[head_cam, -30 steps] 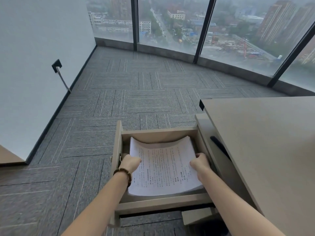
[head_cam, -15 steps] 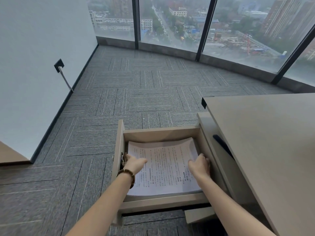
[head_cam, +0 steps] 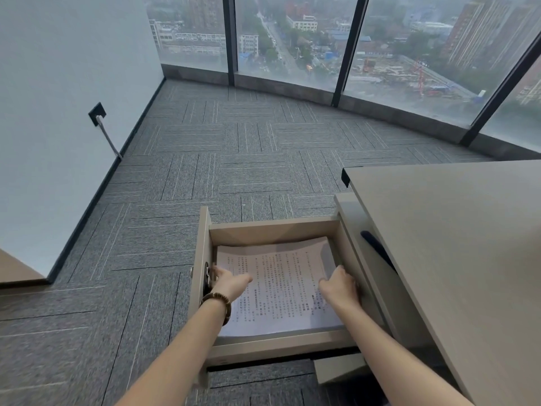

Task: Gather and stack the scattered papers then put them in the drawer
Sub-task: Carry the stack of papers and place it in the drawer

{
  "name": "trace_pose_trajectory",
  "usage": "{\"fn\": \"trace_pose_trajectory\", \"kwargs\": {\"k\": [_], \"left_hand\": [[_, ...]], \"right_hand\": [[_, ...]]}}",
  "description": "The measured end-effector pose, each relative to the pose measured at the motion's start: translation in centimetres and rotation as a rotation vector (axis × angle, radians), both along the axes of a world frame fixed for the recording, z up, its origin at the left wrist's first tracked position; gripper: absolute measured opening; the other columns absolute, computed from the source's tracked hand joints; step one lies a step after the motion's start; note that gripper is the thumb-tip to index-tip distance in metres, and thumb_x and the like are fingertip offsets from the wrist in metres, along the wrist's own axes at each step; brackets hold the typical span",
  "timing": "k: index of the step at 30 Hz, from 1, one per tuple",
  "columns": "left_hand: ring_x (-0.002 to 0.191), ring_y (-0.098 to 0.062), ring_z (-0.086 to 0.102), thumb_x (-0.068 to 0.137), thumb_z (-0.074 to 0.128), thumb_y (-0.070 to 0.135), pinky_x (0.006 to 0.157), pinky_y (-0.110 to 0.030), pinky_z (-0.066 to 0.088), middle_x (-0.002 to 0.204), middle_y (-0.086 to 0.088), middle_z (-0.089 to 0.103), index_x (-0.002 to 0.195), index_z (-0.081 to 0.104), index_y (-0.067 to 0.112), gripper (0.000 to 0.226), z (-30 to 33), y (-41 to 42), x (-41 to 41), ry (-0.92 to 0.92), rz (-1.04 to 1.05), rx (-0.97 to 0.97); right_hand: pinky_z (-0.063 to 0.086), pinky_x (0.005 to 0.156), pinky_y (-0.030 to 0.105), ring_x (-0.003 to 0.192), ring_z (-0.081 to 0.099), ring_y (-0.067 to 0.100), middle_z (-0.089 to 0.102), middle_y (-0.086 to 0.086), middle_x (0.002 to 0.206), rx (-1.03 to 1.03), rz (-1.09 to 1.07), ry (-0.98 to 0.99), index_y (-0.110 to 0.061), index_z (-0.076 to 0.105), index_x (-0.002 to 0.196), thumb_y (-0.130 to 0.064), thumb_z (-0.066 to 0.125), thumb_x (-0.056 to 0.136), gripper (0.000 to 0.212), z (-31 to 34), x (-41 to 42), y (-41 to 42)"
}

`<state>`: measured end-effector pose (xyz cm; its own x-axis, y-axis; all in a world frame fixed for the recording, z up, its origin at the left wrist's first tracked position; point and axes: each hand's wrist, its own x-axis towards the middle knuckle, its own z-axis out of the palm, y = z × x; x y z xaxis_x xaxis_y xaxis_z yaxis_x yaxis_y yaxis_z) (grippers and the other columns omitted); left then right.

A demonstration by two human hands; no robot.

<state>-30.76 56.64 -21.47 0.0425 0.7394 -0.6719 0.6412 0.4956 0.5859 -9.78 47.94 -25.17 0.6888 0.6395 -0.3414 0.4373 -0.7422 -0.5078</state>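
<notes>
**Paper stack resting in the open drawer, both hands at its sides**

A person looks down into an open drawer (head_cam: 272, 230) pulled out from a pale desk (head_cam: 453, 244). A stack of printed papers (head_cam: 278, 285) lies inside the drawer, filling most of its floor, the far edge close to the drawer's far wall. The left hand (head_cam: 231, 284) sits at the stack's left edge, against the drawer's left wall, thumb lying over the top sheet; its other fingers are hidden, so I cannot tell whether they still grip. The right hand (head_cam: 339, 288) sits at the stack's right edge, fingers curled down beside the paper; whether they pinch it is unclear. A beaded bracelet (head_cam: 218, 303) circles the left wrist.

Likely risks: the fit between stack and drawer walls looks snug, so withdrawing the hands could drag the top sheets askew or curl an edge upward. A raised edge could catch on the desk frame when the drawer slides shut, creasing pages. Knuckles could also scrape the drawer's walls.
</notes>
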Motion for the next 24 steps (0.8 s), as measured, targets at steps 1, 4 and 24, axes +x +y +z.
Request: {"fn": "trace_pose_trajectory", "kwargs": {"k": [1,4,24], "left_hand": [[0.150,-0.031,-0.003,0.097,0.057,0.027,0.120,-0.043,0.009,0.162,-0.015,-0.009,0.151,-0.020,0.005,0.096,0.1,0.0,0.0,-0.002,0.002,0.002],[0.150,-0.032,0.008,0.096,0.057,0.026,0.119,-0.041,0.014,0.163,-0.014,-0.001,0.152,-0.018,0.005,0.096,0.3,0.0,-0.1,-0.002,0.001,0.005],[0.148,-0.030,0.018,0.093,0.057,0.035,0.118,-0.043,0.024,0.161,-0.014,0.015,0.156,0.004,0.012,0.085,1.0,-0.8,-0.3,-0.002,-0.186,0.091]], "right_hand": [[0.055,0.073,0.034,0.105,0.063,0.029,0.063,0.012,0.122,-0.002,0.005,0.000,-0.011,0.052,0.115,-0.023,0.062,0.093,0.028,0.1,0.0,0.0],[0.057,0.076,0.036,0.106,0.063,0.029,0.063,0.010,0.121,0.005,0.010,0.024,-0.011,0.051,0.119,-0.021,0.061,0.093,0.030,0.3,0.1,0.1],[0.050,0.100,0.046,0.123,0.053,0.030,0.051,0.012,0.138,0.039,0.122,0.063,-0.012,0.043,0.141,-0.033,0.060,0.091,0.057,5.1,-0.5,0.7]]}}
